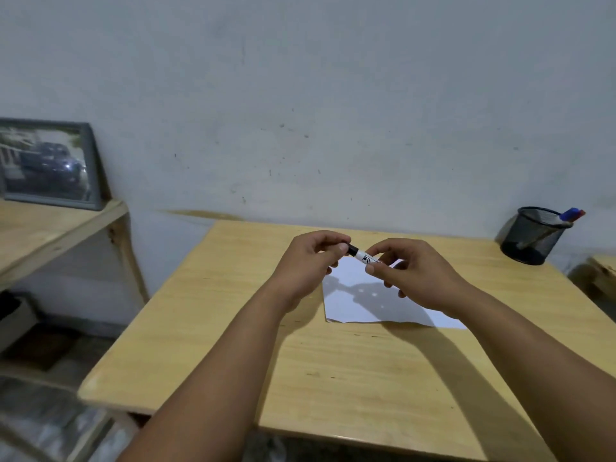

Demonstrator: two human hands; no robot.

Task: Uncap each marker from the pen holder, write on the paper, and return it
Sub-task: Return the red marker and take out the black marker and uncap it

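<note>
Here I see both hands raised above the wooden desk point(333, 378), sharing one marker point(365, 258) between them. My left hand point(308, 265) pinches the black cap end with thumb and fingertips, and my right hand point(413, 275) grips the white barrel between thumb and forefinger; whether the cap is seated or just parting I cannot tell. The marker lies roughly level, tilted down toward the right, just over the far edge of the white paper point(366, 305), which lies flat on the desk under my right hand. At the far right corner stands the black mesh pen holder point(533, 238), well apart from my hands, with a blue-capped marker point(568, 215) leaning out of its rim. A framed picture point(46, 163) rests on the shelf point(50, 228) to the left.
</note>
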